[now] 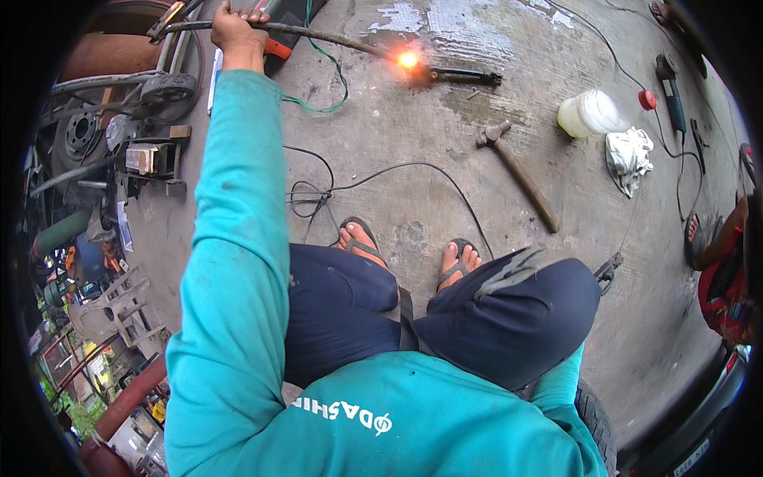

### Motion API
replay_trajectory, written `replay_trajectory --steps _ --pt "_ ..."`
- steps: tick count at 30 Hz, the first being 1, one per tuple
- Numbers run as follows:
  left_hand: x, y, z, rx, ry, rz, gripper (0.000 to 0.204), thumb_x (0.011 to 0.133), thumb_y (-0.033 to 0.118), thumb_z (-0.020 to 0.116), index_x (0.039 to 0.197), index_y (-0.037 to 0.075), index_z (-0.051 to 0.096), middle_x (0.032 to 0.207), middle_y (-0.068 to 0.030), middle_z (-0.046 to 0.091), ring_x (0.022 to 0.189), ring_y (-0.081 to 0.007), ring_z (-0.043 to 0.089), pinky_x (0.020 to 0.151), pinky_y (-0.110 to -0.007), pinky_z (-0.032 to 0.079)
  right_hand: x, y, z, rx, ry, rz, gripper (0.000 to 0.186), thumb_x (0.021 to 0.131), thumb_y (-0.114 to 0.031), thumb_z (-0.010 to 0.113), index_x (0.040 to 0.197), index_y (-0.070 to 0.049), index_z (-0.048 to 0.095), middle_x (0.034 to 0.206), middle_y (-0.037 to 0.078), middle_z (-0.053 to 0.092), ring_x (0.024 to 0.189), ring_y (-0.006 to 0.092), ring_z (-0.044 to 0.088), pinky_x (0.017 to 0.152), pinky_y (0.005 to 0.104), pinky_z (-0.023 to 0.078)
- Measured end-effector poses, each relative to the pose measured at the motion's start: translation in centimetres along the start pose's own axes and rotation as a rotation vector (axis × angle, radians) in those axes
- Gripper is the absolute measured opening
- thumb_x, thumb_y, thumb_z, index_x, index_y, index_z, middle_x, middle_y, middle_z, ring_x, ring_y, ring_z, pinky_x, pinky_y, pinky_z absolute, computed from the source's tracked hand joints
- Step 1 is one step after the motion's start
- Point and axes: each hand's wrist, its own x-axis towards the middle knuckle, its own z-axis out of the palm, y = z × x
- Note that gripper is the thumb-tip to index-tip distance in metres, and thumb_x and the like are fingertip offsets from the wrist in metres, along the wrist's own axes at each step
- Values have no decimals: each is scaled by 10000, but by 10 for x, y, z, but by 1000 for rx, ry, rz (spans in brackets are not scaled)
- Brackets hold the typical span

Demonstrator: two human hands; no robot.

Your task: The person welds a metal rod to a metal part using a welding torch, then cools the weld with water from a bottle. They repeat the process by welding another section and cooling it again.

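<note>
My left hand (234,33), arm stretched far forward, is wrapped around a long dark metal bar (334,37). Where the bar meets a short black metal piece (466,76) on the floor, a spot (408,60) glows bright orange. Whether the two are joined there, I cannot tell. Past my right knee pokes a dark clamp-like tool (608,273) with a thin rod rising from it. My right hand is hidden; only part of its teal sleeve (560,381) shows. A hammer (520,176) with a wooden handle lies on the concrete ahead of my right foot.
Toward the right are a jar (590,114) of yellowish liquid, a white rag (629,159) and an angle grinder (672,94). Black cable (413,164) loops before my feet. Scrap and a wheel (79,133) crowd the left. Another person (723,278) is at the right edge.
</note>
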Motion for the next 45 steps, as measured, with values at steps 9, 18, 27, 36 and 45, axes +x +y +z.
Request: replay_trajectory --steps 9,18,27,36,45 --pt "48 4 36 142 31 -258 423 1098 349 344 750 133 448 557 -28 387 638 -249 484 792 -531 469 -38 29 30 -23 281 -14 440 815 -122 797 1181 91 677 1000 134 725 876 271 680 834 397 532" --pt "15 -1 33 7 29 -150 437 1047 404 376 678 172 353 528 5 297 465 -178 331 553 -411 326 -9 108 37 -301 364 84 555 801 -160 803 1271 87 639 1179 224 708 1056 318 688 938 410 525" --pt "32 -9 -5 -221 -335 -263 484 1041 405 394 612 183 375 536 32 312 493 -148 310 554 -362 303 -48 110 4 -404 423 75 651 815 -238 821 1337 77 593 1221 239 691 1120 333 672 967 418 517" --pt "52 -33 -39 -309 -373 -278 472 992 415 469 592 177 389 538 19 345 490 -140 306 535 -344 277 -77 -91 31 -484 141 -518 749 829 -316 839 1403 67 547 1262 254 674 1184 348 656 997 425 510" --pt "71 -36 -39 -232 -266 -378 477 1034 387 479 610 186 400 536 42 367 468 -129 341 546 -344 321 -1 -276 199 -74 -61 -841 1209 658 -313 981 1553 93 278 1495 256 493 1361 326 519 1148 398 412"
